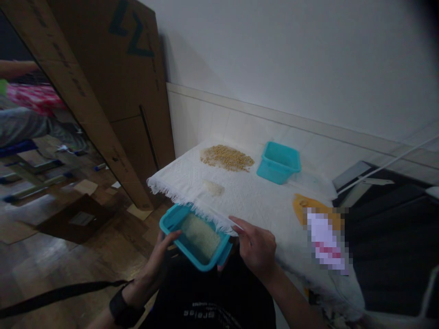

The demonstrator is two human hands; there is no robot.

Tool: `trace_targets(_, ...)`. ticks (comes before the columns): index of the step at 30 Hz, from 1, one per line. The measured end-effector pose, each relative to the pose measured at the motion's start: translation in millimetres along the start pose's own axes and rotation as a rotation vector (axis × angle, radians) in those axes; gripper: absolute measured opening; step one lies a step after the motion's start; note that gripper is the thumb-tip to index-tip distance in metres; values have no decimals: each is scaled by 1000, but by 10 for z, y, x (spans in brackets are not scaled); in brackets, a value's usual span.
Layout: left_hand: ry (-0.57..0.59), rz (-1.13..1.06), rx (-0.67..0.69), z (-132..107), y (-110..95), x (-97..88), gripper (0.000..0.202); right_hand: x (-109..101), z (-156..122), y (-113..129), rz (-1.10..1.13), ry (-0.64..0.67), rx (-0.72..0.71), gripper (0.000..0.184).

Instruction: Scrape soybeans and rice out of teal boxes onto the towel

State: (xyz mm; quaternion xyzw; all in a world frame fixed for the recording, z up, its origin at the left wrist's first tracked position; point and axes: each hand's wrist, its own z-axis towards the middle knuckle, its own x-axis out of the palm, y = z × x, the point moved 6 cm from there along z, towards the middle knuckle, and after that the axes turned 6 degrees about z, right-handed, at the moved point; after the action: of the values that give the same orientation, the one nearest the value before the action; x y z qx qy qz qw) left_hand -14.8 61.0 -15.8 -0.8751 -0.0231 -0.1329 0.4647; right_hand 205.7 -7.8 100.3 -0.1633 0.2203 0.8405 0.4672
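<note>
My left hand (158, 261) grips the near rim of a teal plastic tub (195, 237) holding white rice, held just below the fringed front edge of a white cloth (260, 196). My right hand (255, 246) is curled at that cloth edge beside the tub, its fingers pinched on the fringe or on something small I cannot make out. On the cloth lie a small heap of rice (213, 187) and, farther back, a pile of yellow beans (227, 157). A second teal tub (279, 162), empty, stands to the right of the beans.
A yellow item (303, 205) lies at the cloth's right, beside a blurred packet. Tall cardboard sheets (113, 91) lean at the left against the wall. A dark case (384, 219) sits at the right. A black strap (58, 294) crosses the wooden floor. Another person sits far left.
</note>
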Motion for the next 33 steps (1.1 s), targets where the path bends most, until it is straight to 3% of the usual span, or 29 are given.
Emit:
trace_targets(7, 3, -3, 5, 14, 27, -34, 62, 126, -10, -25, 63, 23, -47, 24)
trace_targets(14, 11, -6, -4, 12, 25, -35, 65, -32, -113, 104, 117, 20, -43, 26)
trace_targets(19, 22, 1, -13, -6, 7, -4, 63, -140, 32, -209, -20, -72, 2, 22)
trace_targets(25, -13, -38, -19, -22, -29, 14, 65, -6, 62, -558, 11, -34, 129, 14)
trace_targets(33, 5, -5, -22, -27, -18, 10, 64, 25, 45, -629, 98, -29, 232, 13)
